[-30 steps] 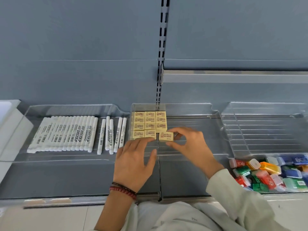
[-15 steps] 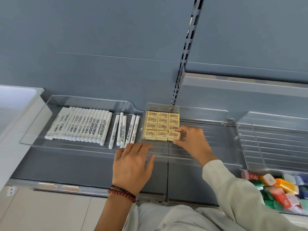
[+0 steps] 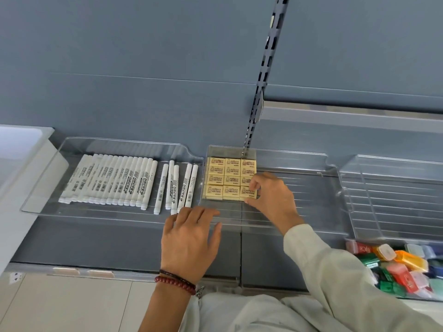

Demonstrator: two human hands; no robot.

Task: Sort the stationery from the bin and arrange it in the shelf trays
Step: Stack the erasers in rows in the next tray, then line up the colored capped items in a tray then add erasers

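Since a second ago the right hand (image 3: 271, 200) has carried the eraser (image 3: 247, 192) from just right of the eraser block (image 3: 225, 178) into the block itself. It now sits as the right-most piece of the near row, touching its neighbours and flush. The grid reads four rows of three, in the far-left corner of the middle shelf tray (image 3: 299, 188). Right grip is closed on that eraser, thumb at its near edge and fingertips on top, so it is not let go yet. Left hand (image 3: 191, 238) has dropped back from the block to the tray's near rim; its grip is open, fingers spread, holding nothing. View has also swung left and tilted. White markers (image 3: 115, 183) in the left tray (image 3: 43, 188) look unchanged.

Judgement: eraser placement is basically done and only the release is left. Coloured plastic cases (image 3: 402, 271) are heaped near right and the right tray (image 3: 395, 188) has nothing in it, so plenty of sorting remains.
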